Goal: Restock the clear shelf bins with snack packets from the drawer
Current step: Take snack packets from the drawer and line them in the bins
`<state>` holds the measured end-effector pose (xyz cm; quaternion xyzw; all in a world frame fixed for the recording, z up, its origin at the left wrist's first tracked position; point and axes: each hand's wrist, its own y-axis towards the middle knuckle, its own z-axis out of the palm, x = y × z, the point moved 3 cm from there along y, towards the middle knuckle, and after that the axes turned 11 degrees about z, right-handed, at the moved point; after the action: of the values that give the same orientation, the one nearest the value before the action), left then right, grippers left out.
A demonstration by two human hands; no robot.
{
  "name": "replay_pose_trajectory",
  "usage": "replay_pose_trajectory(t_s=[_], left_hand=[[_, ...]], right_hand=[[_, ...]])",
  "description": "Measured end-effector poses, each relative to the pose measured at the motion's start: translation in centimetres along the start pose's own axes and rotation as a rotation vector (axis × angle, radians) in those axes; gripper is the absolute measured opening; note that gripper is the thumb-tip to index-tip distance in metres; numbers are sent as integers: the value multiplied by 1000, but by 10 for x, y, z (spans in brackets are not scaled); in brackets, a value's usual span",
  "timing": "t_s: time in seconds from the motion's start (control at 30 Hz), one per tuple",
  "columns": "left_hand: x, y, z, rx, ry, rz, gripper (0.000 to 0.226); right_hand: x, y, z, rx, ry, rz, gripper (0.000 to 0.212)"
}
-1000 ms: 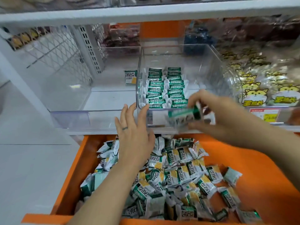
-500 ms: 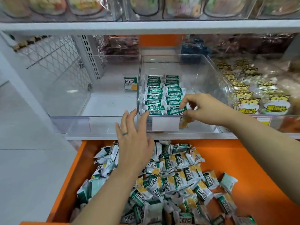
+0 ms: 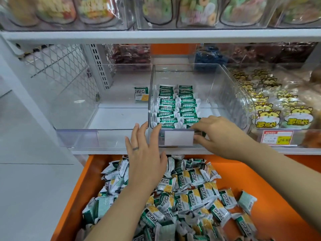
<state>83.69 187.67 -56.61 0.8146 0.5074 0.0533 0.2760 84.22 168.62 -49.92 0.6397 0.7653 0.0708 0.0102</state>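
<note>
Left hand point(image 3: 145, 153) hovers open, fingers spread, over the orange drawer point(image 3: 85, 188) at lower frame, heaped with green-and-white foil snack packets point(image 3: 187, 192): most stock is not yet transferred. Right hand point(image 3: 220, 134) curls over the front lip of the clear plastic shelf bin point(image 3: 225, 87), centre frame; whether it grips anything cannot be determined. Two rows point(image 3: 167, 110) fill its left half, long axes left-right.

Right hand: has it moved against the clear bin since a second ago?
Yes. Right hand dropped from over the rim of the clear plastic bin to beside its white label.
</note>
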Motion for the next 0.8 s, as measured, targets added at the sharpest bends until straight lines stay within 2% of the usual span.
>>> replay_pose_trajectory(t_s=[0.4, 0.7, 0.8], left_hand=[[0, 0, -1, 8, -4, 10, 72], [0, -1, 1, 5, -10, 3, 70], [-2, -2, -2, -43, -12, 2, 68]], right_hand=[[1, 5, -4, 201, 21, 18, 39], [-1, 10, 4, 163, -2, 48, 41], [-2, -7, 5, 27, 119, 31, 48]])
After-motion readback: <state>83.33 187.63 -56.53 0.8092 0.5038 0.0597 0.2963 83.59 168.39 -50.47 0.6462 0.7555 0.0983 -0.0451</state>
